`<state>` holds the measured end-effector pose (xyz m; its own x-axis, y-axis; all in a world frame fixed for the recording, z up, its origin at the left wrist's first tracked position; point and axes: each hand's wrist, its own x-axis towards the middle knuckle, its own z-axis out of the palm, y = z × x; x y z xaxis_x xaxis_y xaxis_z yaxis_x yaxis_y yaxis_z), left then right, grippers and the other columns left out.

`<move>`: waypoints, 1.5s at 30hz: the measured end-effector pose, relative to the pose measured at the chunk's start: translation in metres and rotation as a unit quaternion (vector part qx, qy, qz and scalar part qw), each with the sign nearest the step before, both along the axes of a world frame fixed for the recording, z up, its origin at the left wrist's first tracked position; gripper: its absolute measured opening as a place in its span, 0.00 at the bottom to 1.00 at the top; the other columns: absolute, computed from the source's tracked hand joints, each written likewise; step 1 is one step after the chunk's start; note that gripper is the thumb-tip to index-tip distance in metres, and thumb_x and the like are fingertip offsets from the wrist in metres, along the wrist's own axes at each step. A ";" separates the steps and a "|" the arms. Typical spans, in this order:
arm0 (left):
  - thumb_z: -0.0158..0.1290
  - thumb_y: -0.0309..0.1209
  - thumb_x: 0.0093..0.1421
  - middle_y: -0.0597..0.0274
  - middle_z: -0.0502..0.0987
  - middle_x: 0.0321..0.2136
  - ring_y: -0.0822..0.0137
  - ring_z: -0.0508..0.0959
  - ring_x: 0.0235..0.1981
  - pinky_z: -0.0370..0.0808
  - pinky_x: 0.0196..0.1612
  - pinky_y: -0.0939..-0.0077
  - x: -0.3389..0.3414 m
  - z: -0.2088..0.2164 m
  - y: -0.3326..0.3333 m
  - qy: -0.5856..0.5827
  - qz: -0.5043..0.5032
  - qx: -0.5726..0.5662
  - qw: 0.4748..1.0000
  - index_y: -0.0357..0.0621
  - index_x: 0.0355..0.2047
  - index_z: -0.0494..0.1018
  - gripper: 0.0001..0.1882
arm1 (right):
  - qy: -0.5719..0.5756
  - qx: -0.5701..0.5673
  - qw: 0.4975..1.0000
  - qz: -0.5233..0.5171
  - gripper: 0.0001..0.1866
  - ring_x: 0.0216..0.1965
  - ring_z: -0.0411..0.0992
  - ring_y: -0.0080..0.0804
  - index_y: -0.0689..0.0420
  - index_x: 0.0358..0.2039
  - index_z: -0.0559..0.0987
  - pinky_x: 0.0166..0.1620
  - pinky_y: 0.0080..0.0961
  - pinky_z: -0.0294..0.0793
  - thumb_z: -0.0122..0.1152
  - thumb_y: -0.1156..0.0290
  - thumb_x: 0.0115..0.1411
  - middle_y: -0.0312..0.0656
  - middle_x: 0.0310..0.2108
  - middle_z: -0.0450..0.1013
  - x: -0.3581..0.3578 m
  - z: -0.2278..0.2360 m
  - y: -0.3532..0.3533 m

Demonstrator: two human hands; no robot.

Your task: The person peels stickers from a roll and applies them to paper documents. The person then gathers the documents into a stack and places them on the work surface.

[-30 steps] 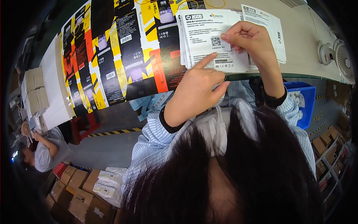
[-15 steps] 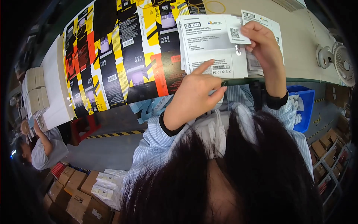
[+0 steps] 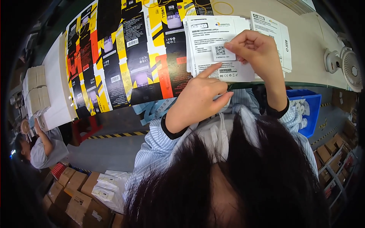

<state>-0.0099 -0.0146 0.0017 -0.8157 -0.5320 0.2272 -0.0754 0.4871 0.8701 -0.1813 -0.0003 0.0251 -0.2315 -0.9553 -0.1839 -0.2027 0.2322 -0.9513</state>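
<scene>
My right hand [image 3: 253, 49] pinches the corner of a small white label [image 3: 219, 52] printed with a square code. The label is over the middle of a white printed sheet [image 3: 205, 36], the top one of an uneven pile; whether it lies flat on the paper I cannot tell. Just below, my left hand [image 3: 201, 97] is empty. Its index finger stretches to the sheet near the label's lower edge, the thumb stands apart, and the other fingers curl in. A second pile of similar sheets [image 3: 272, 28] lies to the right, partly behind my right hand.
Black, yellow and red printed packaging sheets [image 3: 142, 49] cover the table's left. Yellow rubber bands [image 3: 223, 7] lie at the back. A white fan [image 3: 350, 66] stands right. Below the edge is a blue bin [image 3: 313, 110]. Another person [image 3: 47, 146] works far left, near cardboard boxes [image 3: 81, 203].
My right hand has brought the label left and down, from the sheet's right side to its middle, above my left fingertip. My left hand has hardly moved.
</scene>
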 end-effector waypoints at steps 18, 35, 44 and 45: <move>0.54 0.22 0.46 0.57 0.65 0.09 0.60 0.66 0.11 0.64 0.53 0.61 0.000 -0.002 0.001 0.036 0.013 -0.011 0.999 0.37 0.12 0.64 0.11 | 0.033 0.039 0.999 -0.003 0.06 0.17 0.63 0.11 0.60 0.22 0.75 0.20 0.08 0.61 0.62 0.72 0.49 0.30 0.16 0.68 -0.001 -0.003 -0.004; 0.52 0.24 0.46 0.53 0.65 0.10 0.55 0.68 0.14 0.64 0.53 0.63 -0.001 0.002 0.000 -0.007 0.000 -0.029 1.000 0.37 0.12 0.64 0.10 | 0.298 -0.063 0.952 0.019 0.13 0.15 0.64 0.19 0.60 0.18 0.72 0.19 0.15 0.63 0.65 0.64 0.46 0.34 0.14 0.67 0.005 -0.011 -0.003; 0.51 0.24 0.46 0.51 0.66 0.10 0.54 0.68 0.16 0.63 0.53 0.63 0.001 0.004 0.002 -0.040 -0.005 -0.028 0.999 0.36 0.13 0.64 0.10 | 0.549 -0.031 0.835 -0.028 0.25 0.14 0.64 0.36 0.58 0.20 0.67 0.21 0.30 0.64 0.68 0.52 0.38 0.37 0.11 0.63 -0.008 0.001 -0.008; 0.51 0.24 0.46 0.51 0.67 0.11 0.54 0.69 0.16 0.63 0.53 0.63 0.001 0.005 0.002 -0.046 -0.010 -0.020 0.999 0.36 0.13 0.64 0.10 | 0.535 -0.098 0.838 -0.043 0.25 0.14 0.64 0.37 0.58 0.21 0.67 0.21 0.31 0.64 0.69 0.52 0.37 0.37 0.11 0.63 -0.009 -0.002 -0.005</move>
